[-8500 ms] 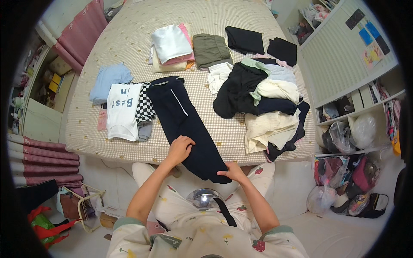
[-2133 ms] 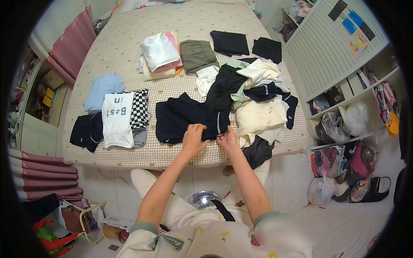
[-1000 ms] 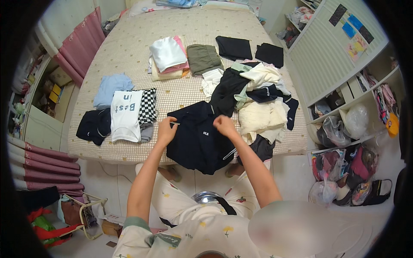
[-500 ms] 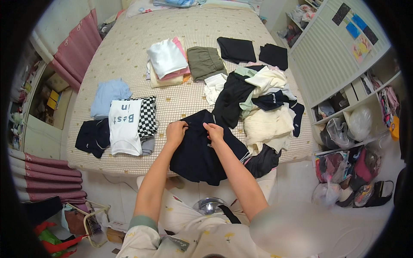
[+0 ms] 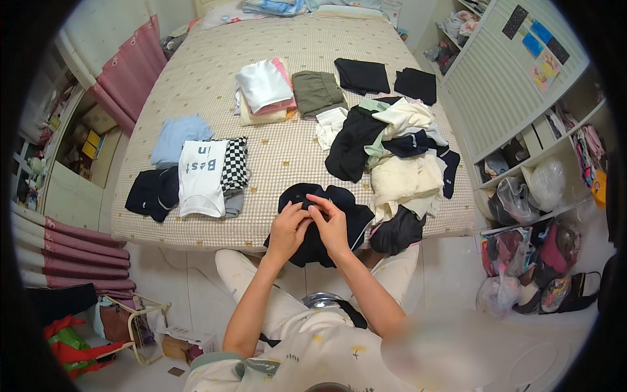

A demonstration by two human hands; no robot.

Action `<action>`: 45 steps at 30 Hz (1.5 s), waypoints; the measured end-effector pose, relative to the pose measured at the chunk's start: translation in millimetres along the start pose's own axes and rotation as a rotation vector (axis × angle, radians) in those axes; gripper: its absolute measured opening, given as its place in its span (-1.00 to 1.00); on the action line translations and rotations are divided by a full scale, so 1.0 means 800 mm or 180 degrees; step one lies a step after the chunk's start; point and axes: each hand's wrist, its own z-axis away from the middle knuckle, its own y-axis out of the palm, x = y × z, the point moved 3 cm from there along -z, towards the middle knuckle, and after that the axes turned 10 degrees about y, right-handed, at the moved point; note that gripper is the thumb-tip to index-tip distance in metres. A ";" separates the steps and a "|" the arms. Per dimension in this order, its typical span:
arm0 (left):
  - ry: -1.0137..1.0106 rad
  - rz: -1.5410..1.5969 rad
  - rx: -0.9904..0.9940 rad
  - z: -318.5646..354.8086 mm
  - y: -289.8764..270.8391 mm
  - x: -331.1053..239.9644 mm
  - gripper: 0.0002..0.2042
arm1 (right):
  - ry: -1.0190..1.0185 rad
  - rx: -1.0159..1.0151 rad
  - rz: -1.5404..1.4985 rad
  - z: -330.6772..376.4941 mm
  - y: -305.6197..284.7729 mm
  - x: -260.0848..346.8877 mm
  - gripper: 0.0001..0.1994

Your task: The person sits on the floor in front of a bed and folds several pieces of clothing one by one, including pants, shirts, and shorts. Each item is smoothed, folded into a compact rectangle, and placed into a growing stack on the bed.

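A dark navy garment (image 5: pixel 309 245), with thin white trim at its right side, lies bunched over the near edge of the bed and hangs partly down in front of my lap. My left hand (image 5: pixel 287 230) pinches its upper part with bent fingers. Close beside it, nearly touching, my right hand (image 5: pixel 332 225) grips the same cloth between thumb and fingers. The fingertips meet over the fabric, so the exact spot they hold is hidden. To the right is a loose heap of clothes, with a cream knit garment (image 5: pixel 403 183) and a black garment (image 5: pixel 354 144).
Left on the bed lie a folded white printed T-shirt (image 5: pixel 202 181), checkered cloth (image 5: pixel 235 163), a light blue garment (image 5: pixel 177 142) and a folded navy garment (image 5: pixel 151 194). Farther back sit a folded stack (image 5: pixel 264 88), olive shorts (image 5: pixel 318 93) and black folded clothes (image 5: pixel 362 76). Open shelves (image 5: pixel 522 170) stand right.
Both hands have come together on the navy garment, which was spread wider and is now bunched up. The left hand moved right, toward the right hand. The view has shifted slightly.
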 end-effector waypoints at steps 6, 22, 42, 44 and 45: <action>0.0071 0.0323 -0.0115 0.004 -0.016 -0.037 -0.92 | -0.0518 -0.0460 0.2418 0.031 -0.042 0.104 -0.71; 0.0371 0.0058 -0.0619 -0.050 -0.087 -0.139 -0.86 | -0.0881 0.1004 0.1572 0.019 -0.056 0.172 -0.76; 0.1208 -0.0784 -0.0920 -0.038 -0.093 -0.176 -0.81 | -0.1248 0.0380 0.1280 0.089 -0.039 0.184 -0.83; 0.1152 -0.0768 -0.0946 -0.038 -0.094 -0.175 -0.80 | -0.1302 0.0381 0.1424 0.094 -0.038 0.194 -0.83; 0.1124 -0.0763 -0.0956 -0.037 -0.095 -0.175 -0.80 | -0.1337 0.0378 0.1493 0.094 -0.038 0.197 -0.83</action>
